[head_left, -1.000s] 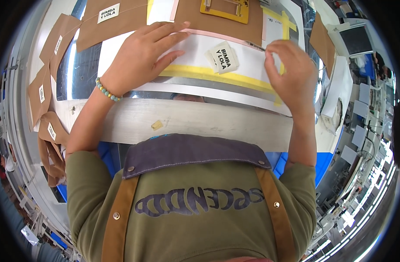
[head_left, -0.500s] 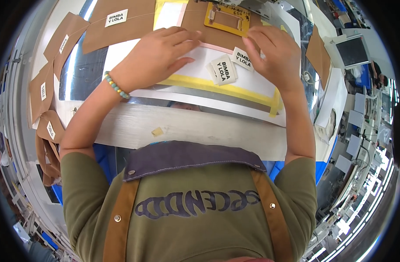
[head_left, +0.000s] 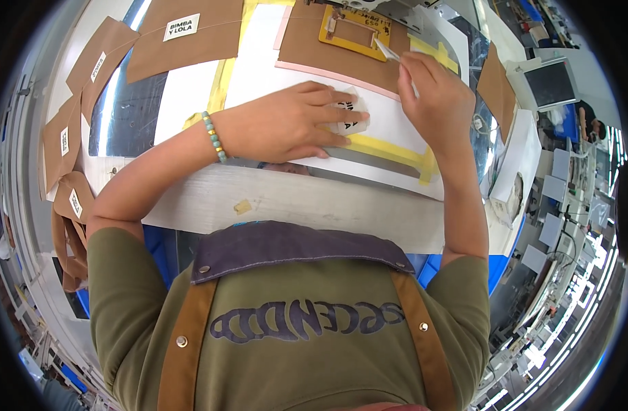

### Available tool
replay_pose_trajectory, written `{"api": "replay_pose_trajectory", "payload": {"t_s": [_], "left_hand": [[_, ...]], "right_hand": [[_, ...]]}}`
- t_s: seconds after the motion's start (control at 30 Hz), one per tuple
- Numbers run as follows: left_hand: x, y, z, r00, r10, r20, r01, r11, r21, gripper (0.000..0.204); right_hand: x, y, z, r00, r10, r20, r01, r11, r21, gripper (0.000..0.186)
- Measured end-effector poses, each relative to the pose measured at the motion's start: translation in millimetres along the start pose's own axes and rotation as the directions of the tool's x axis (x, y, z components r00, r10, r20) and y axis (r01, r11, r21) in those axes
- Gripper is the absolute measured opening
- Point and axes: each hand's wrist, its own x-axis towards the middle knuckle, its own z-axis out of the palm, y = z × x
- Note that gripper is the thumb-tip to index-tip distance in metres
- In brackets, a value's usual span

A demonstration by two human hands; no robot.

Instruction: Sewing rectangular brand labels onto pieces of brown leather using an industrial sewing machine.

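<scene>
My left hand [head_left: 290,122] lies palm down with its fingers spread over a small pile of white fabric labels [head_left: 356,118] with black print. It partly hides them. My right hand [head_left: 437,96] pinches a single white label [head_left: 386,51] between thumb and fingers, tilted, beside the right end of a yellow frame-shaped template [head_left: 348,45]. That template has a rectangular window and rests on a brown piece of material [head_left: 302,42]. Beneath lies a white sheet [head_left: 259,75] edged with pink strips and yellow tape.
A chain of brown pieces with white labels [head_left: 182,44] hangs off the table's left side. Machine parts [head_left: 369,4] show at the far edge. To the right are another brown piece [head_left: 497,92], a white box [head_left: 519,161] and a small screen [head_left: 551,81].
My left hand has moved right and down onto the label pile. My right hand has lifted one label off and carried it up toward the yellow template.
</scene>
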Motion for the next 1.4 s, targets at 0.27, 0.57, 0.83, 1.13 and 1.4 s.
{"api": "replay_pose_trajectory", "payload": {"t_s": [0.27, 0.57, 0.83, 1.13, 1.4], "left_hand": [[18.8, 10.1, 32.0, 0.988, -0.142, -0.052, 0.146, 0.986, 0.081, 0.062], [14.8, -8.4, 3.5, 0.937, -0.274, -0.218, 0.273, 0.961, -0.033, 0.041], [13.9, -49.1, 8.4, 0.915, -0.316, -0.25, 0.38, 0.883, 0.275, 0.059], [18.3, -68.2, 11.3, 0.911, -0.316, -0.265, 0.405, 0.811, 0.424, 0.063], [14.3, -82.9, 8.1, 0.923, -0.281, -0.264, 0.36, 0.873, 0.33, 0.054]], "right_hand": [[28.2, -2.8, 56.9, 0.981, -0.118, 0.152, 0.138, 0.982, -0.128, 0.006], [30.5, -2.3, 60.3, 0.998, -0.024, 0.066, 0.012, 0.983, 0.181, 0.016], [-1.6, 24.4, 36.8, 0.941, -0.058, 0.332, 0.004, 0.987, 0.162, 0.047], [-8.8, 23.4, 44.3, 0.94, 0.017, 0.341, -0.118, 0.953, 0.279, 0.05], [11.8, 38.1, 51.2, 0.952, -0.026, 0.305, -0.082, 0.938, 0.337, 0.034]]}}
